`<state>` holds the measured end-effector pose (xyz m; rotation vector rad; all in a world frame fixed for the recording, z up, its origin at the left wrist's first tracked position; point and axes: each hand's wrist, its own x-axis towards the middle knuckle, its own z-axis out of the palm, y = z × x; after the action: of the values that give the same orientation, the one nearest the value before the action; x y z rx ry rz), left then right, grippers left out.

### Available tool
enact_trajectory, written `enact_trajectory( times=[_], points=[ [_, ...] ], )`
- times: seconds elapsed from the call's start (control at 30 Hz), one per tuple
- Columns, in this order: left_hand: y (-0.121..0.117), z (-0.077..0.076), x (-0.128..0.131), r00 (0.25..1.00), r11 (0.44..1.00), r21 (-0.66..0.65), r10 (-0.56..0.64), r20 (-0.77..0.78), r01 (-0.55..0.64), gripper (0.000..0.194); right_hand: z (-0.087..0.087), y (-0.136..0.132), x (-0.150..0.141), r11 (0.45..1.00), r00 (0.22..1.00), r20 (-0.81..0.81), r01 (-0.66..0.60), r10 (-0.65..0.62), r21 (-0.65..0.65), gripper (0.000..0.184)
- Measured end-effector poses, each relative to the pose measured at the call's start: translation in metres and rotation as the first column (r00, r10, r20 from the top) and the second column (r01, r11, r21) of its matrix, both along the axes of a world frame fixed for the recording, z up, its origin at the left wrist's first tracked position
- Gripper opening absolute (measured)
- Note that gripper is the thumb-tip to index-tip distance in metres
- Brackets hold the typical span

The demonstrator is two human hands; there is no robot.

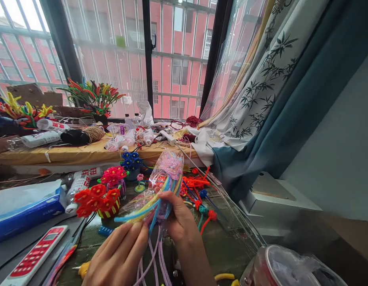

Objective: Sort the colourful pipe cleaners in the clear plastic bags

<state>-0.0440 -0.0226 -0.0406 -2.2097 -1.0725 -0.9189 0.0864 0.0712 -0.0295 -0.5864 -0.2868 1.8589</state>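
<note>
Over the table I hold a clear plastic packet (172, 165) with a pink cartoon print at its top. Blue, yellow and purple pipe cleaners (148, 207) stick out of its lower part, their ends fanned to the left. My right hand (180, 222) is closed round the packet and the stems, thumb on top. Fingers curled, my left hand (120, 254) is closed at the packet's lower left, under the yellow and blue stems; exactly what it pinches is hidden. Several lilac pipe cleaners (155, 258) hang down between my hands.
Red pipe-cleaner flowers (97, 198) and pink ones (114, 174) stand left of the packet. A blue tissue pack (29, 214), a plastic bottle (79, 188) and a white-and-red remote (37, 254) lie farther left. Red stems (197, 182) lie behind. A clear round tub (285, 266) stands front right.
</note>
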Motion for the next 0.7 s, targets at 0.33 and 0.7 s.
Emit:
enact_trajectory(
  times=[0.33, 0.7],
  points=[
    [0.007, -0.002, -0.009, 0.987, 0.986, 0.062, 0.153, 0.042, -0.156, 0.039, 0.005, 0.006, 0.014, 0.986, 0.99, -0.01, -0.138, 0.14, 0.094, 0.028],
    [0.001, -0.001, -0.011, 0.992, 0.995, 0.074, 0.068, -0.108, -0.06, 0.034, -0.005, 0.008, 0.014, 0.967, 0.992, 0.084, -0.108, 0.091, 0.229, 0.034]
  ],
)
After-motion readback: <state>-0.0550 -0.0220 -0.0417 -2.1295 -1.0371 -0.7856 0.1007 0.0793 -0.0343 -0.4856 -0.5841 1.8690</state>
